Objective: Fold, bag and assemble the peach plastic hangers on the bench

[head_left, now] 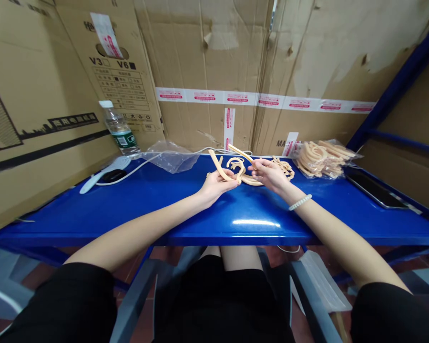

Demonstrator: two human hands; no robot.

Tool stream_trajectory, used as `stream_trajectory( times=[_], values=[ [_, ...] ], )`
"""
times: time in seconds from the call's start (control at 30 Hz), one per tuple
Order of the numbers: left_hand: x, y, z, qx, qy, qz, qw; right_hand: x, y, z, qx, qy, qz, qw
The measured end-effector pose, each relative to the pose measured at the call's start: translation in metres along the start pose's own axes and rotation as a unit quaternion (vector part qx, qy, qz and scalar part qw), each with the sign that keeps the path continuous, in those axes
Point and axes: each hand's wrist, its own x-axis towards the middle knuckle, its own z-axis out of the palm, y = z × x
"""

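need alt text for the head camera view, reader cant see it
A person's left hand holds a curved pale tan strip and the right hand a thin pale tan stick over a glossy blue table. A clear plastic bag of pale tan pieces lies at right; a clear plastic bottle with a green label is at left.

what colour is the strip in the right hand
The strip in the right hand is pale tan, seen in the head view.

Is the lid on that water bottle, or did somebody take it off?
It's on: the white lid sits on top of the clear bottle, covering its mouth.
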Motion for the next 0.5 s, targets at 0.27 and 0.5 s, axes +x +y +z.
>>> stream_trajectory(
  times=[0.27,0.5],
  values=[
    [0.0048,-0.0036,-0.0052,0.026,-0.004,0.043,0.999,-0.0026,0.0071,0.0041,0.003,-0.059,0.086,0.995],
    [0.0079,-0.0064,-0.0086,0.071,-0.009,0.074,0.995,-0.0055,0.0113,0.0094,-0.071,-0.133,0.005,0.989]
  ],
)
